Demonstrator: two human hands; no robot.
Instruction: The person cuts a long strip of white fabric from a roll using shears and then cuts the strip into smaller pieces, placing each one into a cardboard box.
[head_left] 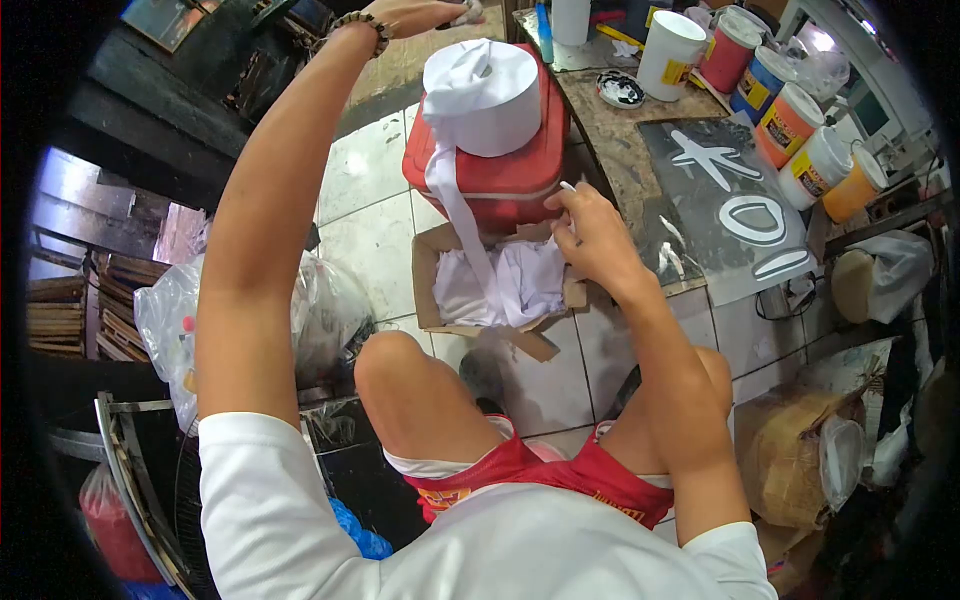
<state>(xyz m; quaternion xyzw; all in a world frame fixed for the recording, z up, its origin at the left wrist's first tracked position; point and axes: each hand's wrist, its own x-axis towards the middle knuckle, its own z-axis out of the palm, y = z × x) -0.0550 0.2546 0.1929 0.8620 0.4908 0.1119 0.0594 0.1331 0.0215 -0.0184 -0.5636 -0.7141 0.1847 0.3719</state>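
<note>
My left hand (425,16) reaches out at the top edge, with a small whitish thing at its fingertips that I cannot make out. My right hand (597,232) is closed on a thin white stick (567,186), just right of the red cooler (485,195). On the cooler's lid stands a large roll of white ribbon (490,112). From it a strip (457,205) hangs down into an open cardboard box (425,285) on the floor. White fabric strips (530,280) lie loosely folded inside the box.
At right, a worktable (610,125) bears paint tubs (790,122), a white container (670,55) and a black sheet with white lettering (725,190). Clear plastic bags (325,305) lie left of my knees. Crumpled cardboard (790,455) is at lower right.
</note>
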